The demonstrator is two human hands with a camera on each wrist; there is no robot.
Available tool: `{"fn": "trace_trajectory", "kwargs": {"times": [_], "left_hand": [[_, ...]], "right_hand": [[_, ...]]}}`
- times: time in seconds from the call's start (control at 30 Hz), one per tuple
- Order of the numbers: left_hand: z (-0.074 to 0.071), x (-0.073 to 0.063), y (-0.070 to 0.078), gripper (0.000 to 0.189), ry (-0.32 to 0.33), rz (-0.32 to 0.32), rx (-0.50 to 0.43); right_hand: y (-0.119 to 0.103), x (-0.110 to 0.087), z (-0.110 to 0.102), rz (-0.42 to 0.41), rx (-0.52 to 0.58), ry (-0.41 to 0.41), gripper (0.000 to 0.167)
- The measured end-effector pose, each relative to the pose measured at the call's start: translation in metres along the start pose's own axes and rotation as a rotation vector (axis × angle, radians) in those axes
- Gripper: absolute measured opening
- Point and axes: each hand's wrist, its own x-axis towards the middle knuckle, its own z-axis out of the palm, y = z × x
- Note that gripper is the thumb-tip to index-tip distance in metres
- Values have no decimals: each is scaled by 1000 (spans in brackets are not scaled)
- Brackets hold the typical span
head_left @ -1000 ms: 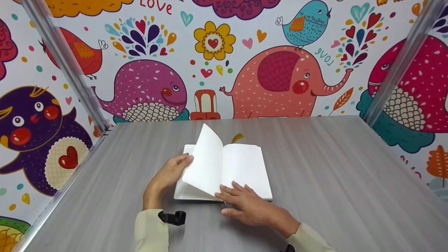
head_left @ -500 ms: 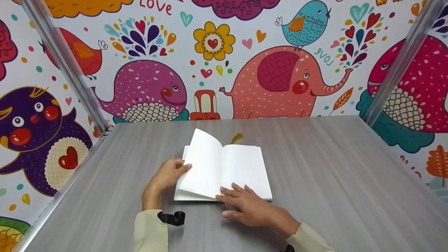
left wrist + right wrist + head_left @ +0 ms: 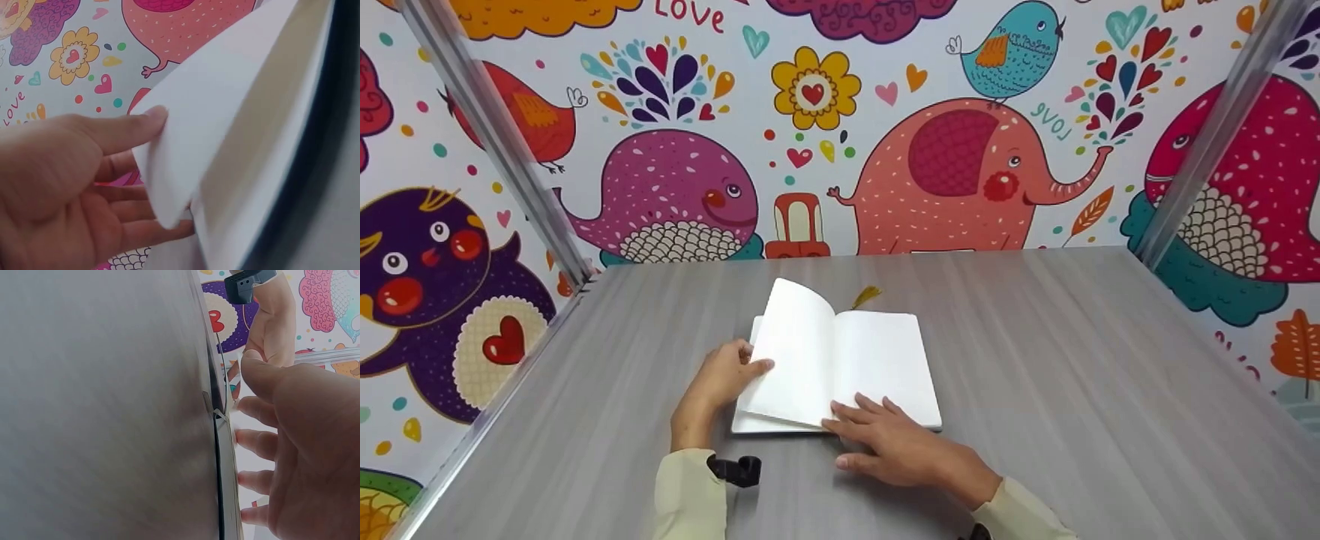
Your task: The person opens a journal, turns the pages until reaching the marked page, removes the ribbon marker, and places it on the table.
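Observation:
A notebook (image 3: 889,356) with blank white pages lies spread on the table, a dark cover edge showing in the left wrist view. My left hand (image 3: 718,380) is at its left side and pinches a raised page (image 3: 795,349). In the left wrist view, the thumb (image 3: 149,121) presses on one face of that page while the other fingers are behind it. My right hand (image 3: 900,446) rests with fingers spread and fairly straight on the lower part of the right page, near the spine. A yellowish bookmark tassel (image 3: 867,295) sticks out beyond the notebook's top edge.
The grey wood-grain table (image 3: 1065,375) runs back to a wall (image 3: 885,45) printed with cartoon animals. Metal posts (image 3: 495,142) stand at both back corners. A black wrist strap (image 3: 735,470) is on the left sleeve.
The raised page has come down toward the left, and my left hand has lowered slightly with it, thumb now laid over the page. My right hand has stayed nearly in place.

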Motion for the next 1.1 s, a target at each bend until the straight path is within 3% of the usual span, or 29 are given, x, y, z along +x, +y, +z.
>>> {"fn": "trace_trajectory", "kwargs": {"times": [0.13,0.3,0.43,0.77,1.1], "left_hand": [[4,2,3,63,4,5,4],[12,4,6,80,13,61,37],[19,3,8,79,2,87,80],[30,-1,18,66,-66,70,167],[38,-1,24,71,-127,63,240]], "right_hand": [[-1,0,0,-3,-13,-2,56],[0,0,-1,-14,-30,-2,55],[2,0,-3,-21,-33,-11,55],[3,0,-7,-40,-33,-39,56],[5,-3,-10,-69,-51,-55,55]]}}
